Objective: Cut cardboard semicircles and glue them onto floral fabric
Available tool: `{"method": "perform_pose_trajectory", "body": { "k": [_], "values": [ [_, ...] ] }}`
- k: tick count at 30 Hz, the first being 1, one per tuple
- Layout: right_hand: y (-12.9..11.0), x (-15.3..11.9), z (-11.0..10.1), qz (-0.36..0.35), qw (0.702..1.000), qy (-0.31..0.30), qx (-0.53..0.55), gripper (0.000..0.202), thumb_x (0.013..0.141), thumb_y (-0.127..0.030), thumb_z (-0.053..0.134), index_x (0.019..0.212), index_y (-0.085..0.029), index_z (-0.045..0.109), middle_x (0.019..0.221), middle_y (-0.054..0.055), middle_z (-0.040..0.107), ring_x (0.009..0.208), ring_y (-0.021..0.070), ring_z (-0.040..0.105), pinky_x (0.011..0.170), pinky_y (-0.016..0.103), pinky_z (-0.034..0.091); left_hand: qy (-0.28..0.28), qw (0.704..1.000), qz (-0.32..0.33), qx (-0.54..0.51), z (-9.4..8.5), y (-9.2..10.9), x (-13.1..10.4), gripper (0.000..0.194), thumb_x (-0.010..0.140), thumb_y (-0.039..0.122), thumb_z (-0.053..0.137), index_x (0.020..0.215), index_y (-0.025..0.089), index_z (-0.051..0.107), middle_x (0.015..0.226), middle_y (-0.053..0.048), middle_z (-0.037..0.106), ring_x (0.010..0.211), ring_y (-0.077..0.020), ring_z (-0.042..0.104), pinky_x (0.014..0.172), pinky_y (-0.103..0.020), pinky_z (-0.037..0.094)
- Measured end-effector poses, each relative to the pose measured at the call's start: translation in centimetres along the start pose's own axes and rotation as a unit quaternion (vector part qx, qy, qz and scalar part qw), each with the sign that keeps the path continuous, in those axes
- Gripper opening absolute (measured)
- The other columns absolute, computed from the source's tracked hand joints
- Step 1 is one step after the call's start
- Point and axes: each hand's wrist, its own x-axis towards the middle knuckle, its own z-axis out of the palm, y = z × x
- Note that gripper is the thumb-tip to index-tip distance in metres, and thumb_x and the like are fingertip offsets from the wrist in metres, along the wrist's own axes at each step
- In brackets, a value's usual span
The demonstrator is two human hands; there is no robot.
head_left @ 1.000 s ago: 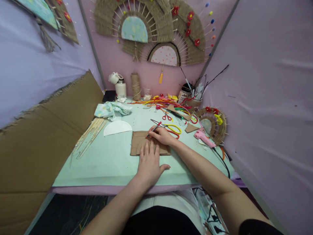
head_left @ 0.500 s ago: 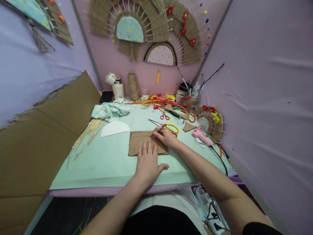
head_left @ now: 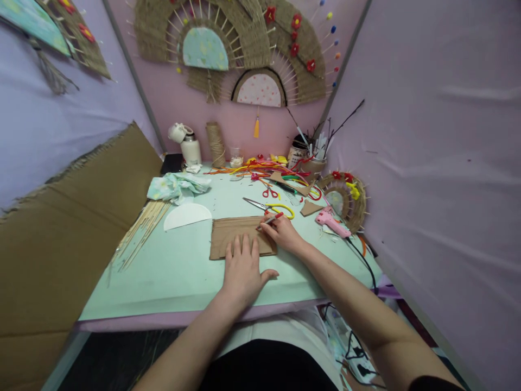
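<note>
A brown cardboard rectangle [head_left: 222, 231] lies flat on the pale green table [head_left: 179, 277]. My left hand [head_left: 243, 266] rests with fingers spread on its lower edge, thumb out to the right on the table. My right hand [head_left: 280, 232] is closed round a red and grey pen [head_left: 273, 218], its tip at the upper right part of the cardboard. Behind the cardboard lie scissors with yellow handles [head_left: 284, 209], blades pointing left. Left of it is a white half-circle [head_left: 188, 216].
Thin sticks [head_left: 142, 231] and a patterned cloth [head_left: 179, 186] lie at left beside a large cardboard sheet [head_left: 81, 217]. Small red scissors [head_left: 270, 192], a cardboard scrap [head_left: 310, 207] and a corded pink glue gun [head_left: 334, 224] lie at back and right. A bottle [head_left: 191, 150] and twine roll [head_left: 215, 145] stand behind.
My right hand has moved a little to the right across the cardboard with the pen, which now slants more flatly. My left hand stays on the cardboard. The whole view has shifted slightly.
</note>
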Motion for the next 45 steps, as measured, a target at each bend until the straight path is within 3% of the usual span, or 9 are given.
{"method": "perform_pose_trajectory", "body": {
  "k": [10,21,27,45],
  "values": [
    [0.0,-2.2,0.0,0.010,0.999,0.026,-0.037,0.014,0.090,-0.031,0.055,0.088,-0.020,0.065,0.090,0.005,0.070,0.095,0.0223,0.060,0.094,0.039,0.036,-0.008,1.000,0.000,0.015,0.0,0.1,0.0,0.087,0.080,0.069,0.050,0.141,0.008,0.043,0.148,-0.022,0.038,0.137,-0.0400,0.030,0.111,-0.054,0.022],
    [-0.4,-4.3,-0.7,0.051,0.998,0.032,-0.026,0.016,0.091,-0.030,0.053,0.089,-0.020,0.065,0.090,0.006,0.072,0.091,0.0225,0.061,0.091,0.040,0.035,-0.002,1.000,0.007,0.016,0.3,0.0,0.0,0.087,0.080,0.069,0.050,0.141,0.007,0.043,0.147,-0.023,0.039,0.137,-0.0400,0.030,0.111,-0.054,0.023],
    [-1.3,-5.5,-0.7,0.046,0.997,0.045,-0.048,0.017,0.093,-0.031,0.051,0.094,-0.020,0.063,0.096,0.007,0.071,0.096,0.0221,0.060,0.093,0.040,0.032,0.003,1.000,0.009,0.019,0.4,-0.1,0.1,0.087,0.080,0.069,0.049,0.141,0.007,0.044,0.147,-0.023,0.040,0.138,-0.0399,0.029,0.111,-0.054,0.023],
    [-3.3,-8.5,-0.7,0.015,0.992,0.055,-0.114,0.015,0.097,-0.028,0.047,0.091,-0.022,0.060,0.089,0.004,0.071,0.083,0.0194,0.060,0.087,0.039,0.030,-0.003,1.000,0.009,0.021,0.5,-0.1,0.0,0.085,0.081,0.067,0.050,0.141,0.008,0.043,0.149,-0.023,0.037,0.139,-0.0393,0.026,0.112,-0.054,0.022]
  ]
}}
